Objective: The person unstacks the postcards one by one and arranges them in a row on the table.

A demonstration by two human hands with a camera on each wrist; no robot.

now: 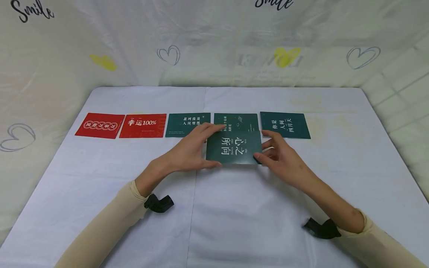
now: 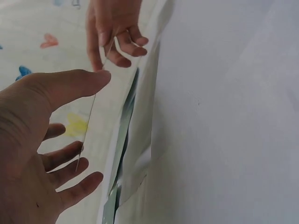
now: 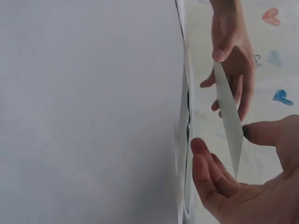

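A dark green card (image 1: 233, 159) with white lettering turned sideways is held over the table, just in front of a row of cards. My left hand (image 1: 189, 150) spans its left side, thumb at the near edge and forefinger at the far edge. At the opposite end my right hand (image 1: 285, 160) pinches the near corner between thumb and fingers. The right wrist view shows the card's pale back (image 3: 229, 112) between both hands; from the left wrist it is a thin line. Partly covered by the held card and left fingertips is a green card (image 1: 248, 122) in the row.
Left in the row lie two red cards, an outer one (image 1: 99, 125) and an inner one (image 1: 143, 125). Green cards lie left (image 1: 177, 128) and right (image 1: 298, 126) of the partly covered one. A white cloth (image 1: 134, 223) covers the table; a patterned sheet (image 1: 214, 29) hangs behind.
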